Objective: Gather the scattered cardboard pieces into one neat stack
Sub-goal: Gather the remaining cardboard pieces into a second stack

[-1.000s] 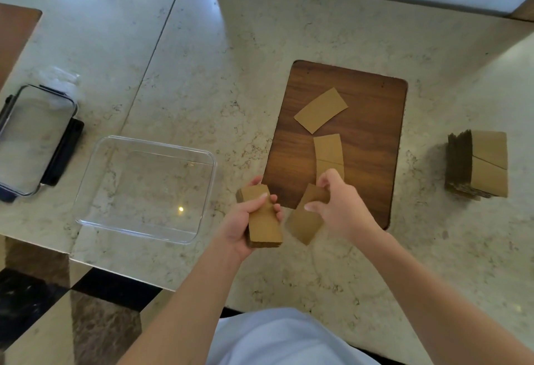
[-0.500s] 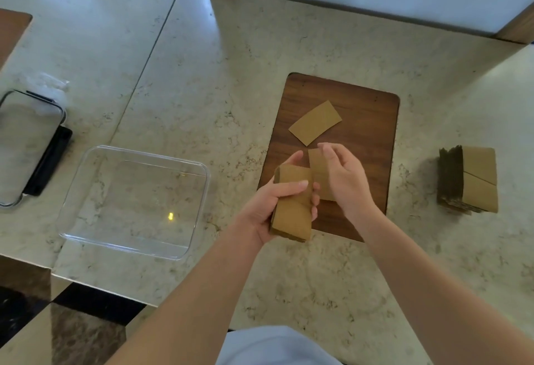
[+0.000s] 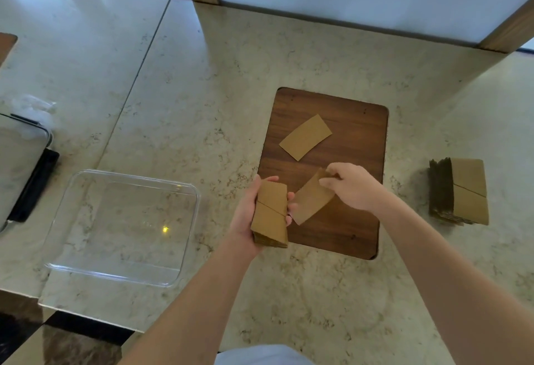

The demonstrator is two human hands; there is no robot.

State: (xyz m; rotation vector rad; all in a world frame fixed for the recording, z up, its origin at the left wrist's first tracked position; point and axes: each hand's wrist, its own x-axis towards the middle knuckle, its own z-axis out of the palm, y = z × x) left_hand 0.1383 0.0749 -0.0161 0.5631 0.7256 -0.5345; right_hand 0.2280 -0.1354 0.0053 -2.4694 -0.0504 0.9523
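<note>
My left hand (image 3: 245,214) grips a small stack of brown cardboard pieces (image 3: 270,214) at the left edge of the dark wooden board (image 3: 346,220). My right hand (image 3: 351,185) pinches a single cardboard piece (image 3: 310,201) by its upper end, tilted and held just right of the stack, its lower corner close to my left fingertips. One more loose cardboard piece (image 3: 305,136) lies flat on the upper part of the board. A thick stack of cardboard pieces (image 3: 462,191) stands on the counter to the right of the board.
A clear plastic container (image 3: 124,226) sits on the marble counter (image 3: 202,90) to the left of my hands. Its lid (image 3: 20,162) rests at the far left edge. The counter's front edge runs just below the container. A wall with wooden frames bounds the back.
One piece went onto the stack in my left hand. My right hand picked up a second piece from the board and now holds it beside the stack. The view shifted slightly.
</note>
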